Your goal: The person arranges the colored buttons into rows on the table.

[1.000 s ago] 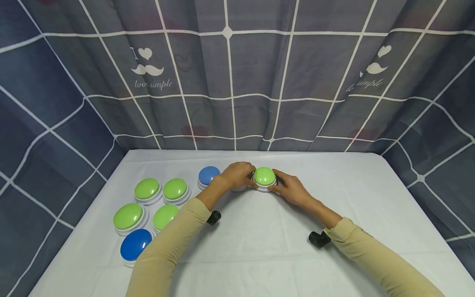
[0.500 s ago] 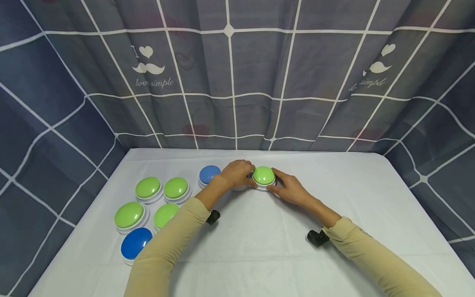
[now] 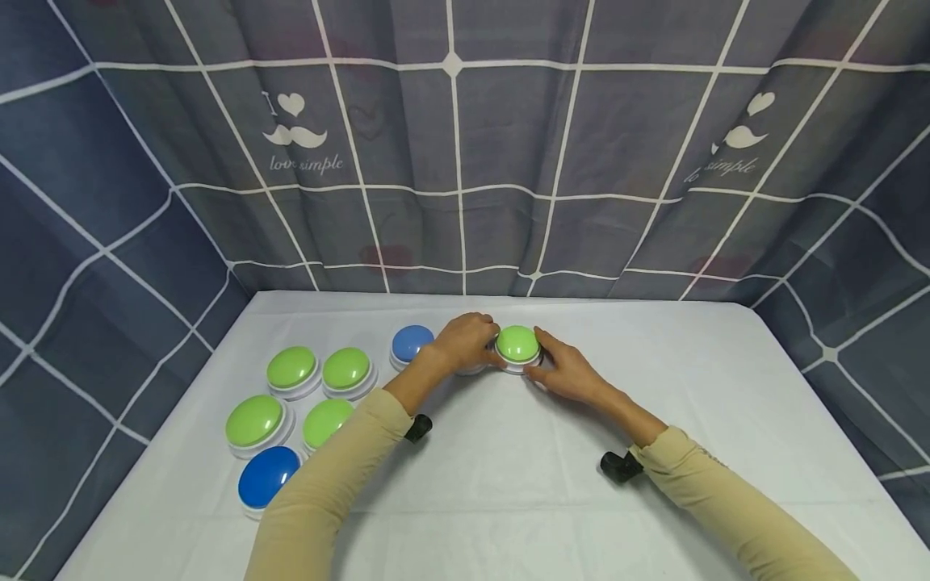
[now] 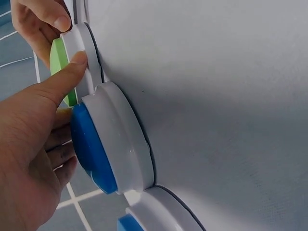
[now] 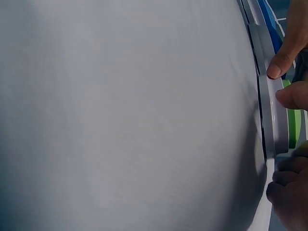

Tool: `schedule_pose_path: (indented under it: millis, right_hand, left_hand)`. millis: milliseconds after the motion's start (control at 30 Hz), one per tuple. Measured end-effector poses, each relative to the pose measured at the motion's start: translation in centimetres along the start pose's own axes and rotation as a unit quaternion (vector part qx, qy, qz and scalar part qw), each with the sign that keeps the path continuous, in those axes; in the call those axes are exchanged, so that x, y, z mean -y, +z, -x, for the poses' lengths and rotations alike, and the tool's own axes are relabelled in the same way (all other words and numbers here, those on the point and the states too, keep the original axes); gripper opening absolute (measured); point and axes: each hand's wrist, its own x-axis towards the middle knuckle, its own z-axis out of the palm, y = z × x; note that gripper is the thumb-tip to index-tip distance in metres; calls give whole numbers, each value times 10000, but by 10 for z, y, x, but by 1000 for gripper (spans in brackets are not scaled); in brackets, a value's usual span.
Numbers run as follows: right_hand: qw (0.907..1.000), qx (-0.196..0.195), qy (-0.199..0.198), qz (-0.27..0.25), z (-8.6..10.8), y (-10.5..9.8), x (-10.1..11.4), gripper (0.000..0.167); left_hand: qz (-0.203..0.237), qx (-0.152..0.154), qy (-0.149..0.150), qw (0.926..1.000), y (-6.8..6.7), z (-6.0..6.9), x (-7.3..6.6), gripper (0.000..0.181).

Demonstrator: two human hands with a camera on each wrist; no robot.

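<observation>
Head view: a held green button [image 3: 517, 344] stands on a white table [image 3: 538, 484], its dome set in a round white base [image 4: 83, 45]. On its left the left hand [image 3: 467, 343] grips it between thumb and fingertip, parted only as far as the button's width; on its right the right hand [image 3: 570, 369] does the same, thumb at the near side and a finger at the far side. Left wrist view shows a blue button [image 4: 90, 149] just left of the held green button, under the left hand, their bases seemingly touching; further left comes a second blue button [image 3: 412, 343]. Well left of the held green button, and nearer the person, lie four green buttons [image 3: 292, 368] and a large blue button [image 3: 269, 478], the left sleeve [image 3: 320, 492] partly covering some. Behind the held green button hangs a grey checked curtain [image 3: 508, 121]. Left of that button its print [image 3: 305, 164] reads "I", then a heart, a moustache and "love simple"; to the right, folds leave "simple" readable.
</observation>
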Motion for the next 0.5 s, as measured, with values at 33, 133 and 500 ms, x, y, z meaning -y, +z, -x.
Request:
schedule_pose_path:
  millis: [33,133,500]
  right_hand:
    - [10000,-12,25,9,0,0,0,81]
    - [9998,-167,88,25,3,1,1,85]
    - [9921,-1015,-483,-565,7,12,40,82]
  left_hand:
    - [-9,0,-13,10000,0,1,0,50]
    - [10,-79,-45,10000,-2,5,-1,56]
    - [402,-651,-336,9965,-41,63,7,69]
